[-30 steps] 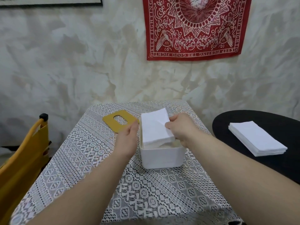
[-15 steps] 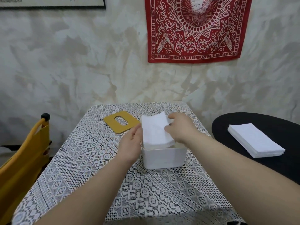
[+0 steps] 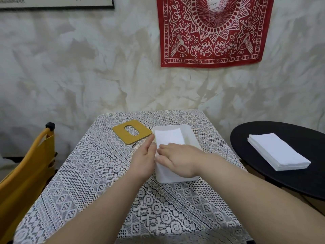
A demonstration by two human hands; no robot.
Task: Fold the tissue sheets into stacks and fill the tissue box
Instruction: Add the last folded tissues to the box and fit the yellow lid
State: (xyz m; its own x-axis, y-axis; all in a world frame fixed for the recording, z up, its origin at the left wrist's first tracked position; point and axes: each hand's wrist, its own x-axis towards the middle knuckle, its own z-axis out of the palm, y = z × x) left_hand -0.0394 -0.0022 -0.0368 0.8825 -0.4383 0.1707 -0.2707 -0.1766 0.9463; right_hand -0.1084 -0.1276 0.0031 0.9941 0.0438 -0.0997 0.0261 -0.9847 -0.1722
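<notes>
A white open tissue box [image 3: 190, 136] stands on the lace-covered table. A folded stack of white tissues [image 3: 169, 136] lies flat inside it, at its left side. My right hand [image 3: 179, 159] lies over the near part of the box, fingers stretched out and pressing down on the tissues. My left hand [image 3: 145, 159] rests against the box's left wall, thumb along the rim. The box's yellow lid [image 3: 131, 132] with an oval slot lies on the table just left of the box. A second stack of unfolded tissue sheets [image 3: 277, 151] sits on the black round table at the right.
The lace tablecloth [image 3: 98, 166] covers a small table against a pale wall. A yellow chair [image 3: 24, 175] stands at the left. The black round table [image 3: 284, 173] is close on the right. A red printed cloth [image 3: 212, 30] hangs on the wall.
The tissue stack, held tilted above the box a second ago, has gone down into the box. My right hand moved from its edge to press on top of it; my left stays at the box's side.
</notes>
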